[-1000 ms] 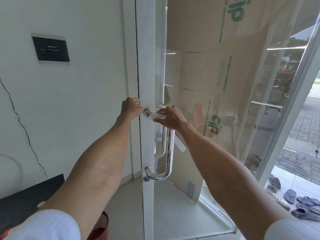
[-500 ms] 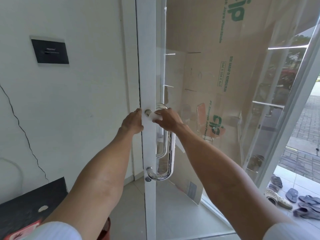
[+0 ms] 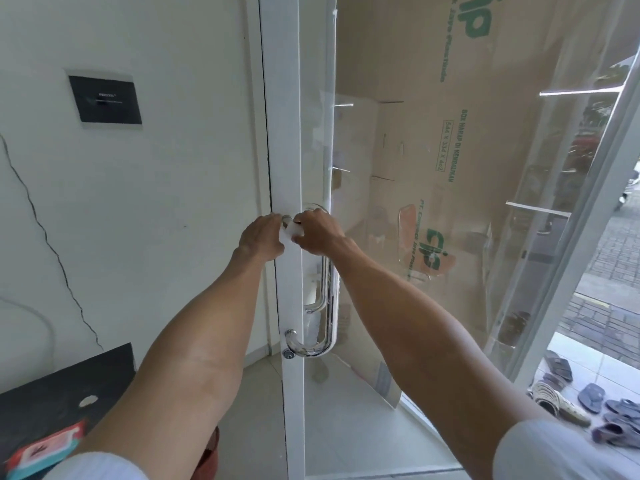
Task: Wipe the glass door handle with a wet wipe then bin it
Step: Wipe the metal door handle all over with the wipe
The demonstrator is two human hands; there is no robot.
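A chrome handle (image 3: 330,306) runs down the white-framed glass door (image 3: 287,133). At its top bend my right hand (image 3: 317,233) pinches a white wet wipe (image 3: 292,232) against the metal. My left hand (image 3: 261,237) rests against the door frame's left edge beside the handle's upper mount, its fingers touching the wipe. The handle's lower curve and the key cylinder (image 3: 289,354) below it are in plain sight. A red bin (image 3: 207,455) shows partly under my left forearm.
A black table (image 3: 62,393) at lower left carries a red and teal wipes pack (image 3: 41,448). A large cardboard box (image 3: 450,168) stands behind the glass. Several sandals (image 3: 588,400) lie outside at lower right. A black wall plate (image 3: 105,100) is at upper left.
My left hand slid down the frame edge and toward the handle mount, now touching the wipe. My right hand stays at the handle's top. The view tilted down slightly.
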